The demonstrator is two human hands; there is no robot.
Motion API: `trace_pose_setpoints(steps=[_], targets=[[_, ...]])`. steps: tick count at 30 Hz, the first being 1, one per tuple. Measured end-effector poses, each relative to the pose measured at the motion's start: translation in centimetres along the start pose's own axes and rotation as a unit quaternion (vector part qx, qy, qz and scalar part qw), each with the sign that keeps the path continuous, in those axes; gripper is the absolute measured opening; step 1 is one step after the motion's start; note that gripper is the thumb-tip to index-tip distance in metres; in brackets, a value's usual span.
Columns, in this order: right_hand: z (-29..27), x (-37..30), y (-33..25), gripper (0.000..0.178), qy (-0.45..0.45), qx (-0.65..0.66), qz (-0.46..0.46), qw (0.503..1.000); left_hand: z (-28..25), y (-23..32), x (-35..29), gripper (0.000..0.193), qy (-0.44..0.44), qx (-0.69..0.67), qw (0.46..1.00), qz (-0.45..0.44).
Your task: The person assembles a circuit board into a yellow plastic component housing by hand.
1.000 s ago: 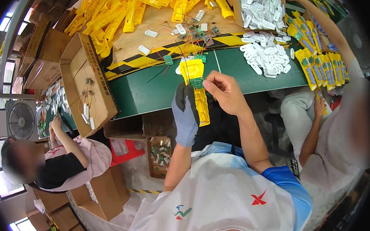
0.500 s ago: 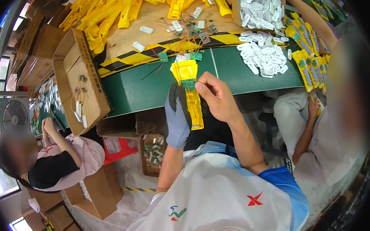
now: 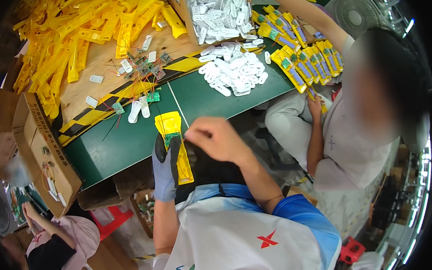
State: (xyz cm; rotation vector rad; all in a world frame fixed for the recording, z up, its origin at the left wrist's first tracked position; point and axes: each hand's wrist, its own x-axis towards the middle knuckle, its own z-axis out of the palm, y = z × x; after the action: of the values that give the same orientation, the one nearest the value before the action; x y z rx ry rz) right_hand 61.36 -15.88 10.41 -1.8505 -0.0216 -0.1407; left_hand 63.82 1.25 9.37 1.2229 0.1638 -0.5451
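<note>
My left hand, in a grey-blue glove with dark fingertips, grips a long yellow plastic housing in front of the table edge. Inside the housing's upper half sits a small green circuit board. My bare right hand is just right of the board, fingers curled and thumb against them; whether something small is pinched there is hidden. Beyond the housing's top end lie white plastic pieces and a loose green board with thin wires.
Yellow housings heap on the wooden board. White covers lie piled on the green table, beside a full box. A cardboard box stands left. A co-worker sits right near assembled yellow units; another person sits left.
The view has swung to the right, so the scene sits further left. My right hand has drawn slightly away from the board, while my left still grips the housing.
</note>
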Motion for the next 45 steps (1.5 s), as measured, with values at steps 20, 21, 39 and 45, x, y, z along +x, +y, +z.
trace_pose_setpoints(steps=[20,21,39,45], targets=[[-2.4,0.2,3.4,0.018,0.231,0.044,0.100,0.967,0.2,-2.7,3.4,0.030,-0.010,-0.127,0.990,0.060],[-0.7,0.4,2.4,0.019,0.197,0.093,0.116,0.969,0.5,-2.7,3.4,0.030,0.004,-0.090,0.993,0.078],[2.5,0.9,2.9,0.027,0.054,0.197,0.130,0.970,0.3,-4.2,4.2,0.040,0.059,0.131,0.975,0.167],[1.5,0.2,1.8,0.019,0.153,0.086,0.080,0.981,-0.5,-6.0,5.4,0.044,0.087,0.153,0.961,0.213]])
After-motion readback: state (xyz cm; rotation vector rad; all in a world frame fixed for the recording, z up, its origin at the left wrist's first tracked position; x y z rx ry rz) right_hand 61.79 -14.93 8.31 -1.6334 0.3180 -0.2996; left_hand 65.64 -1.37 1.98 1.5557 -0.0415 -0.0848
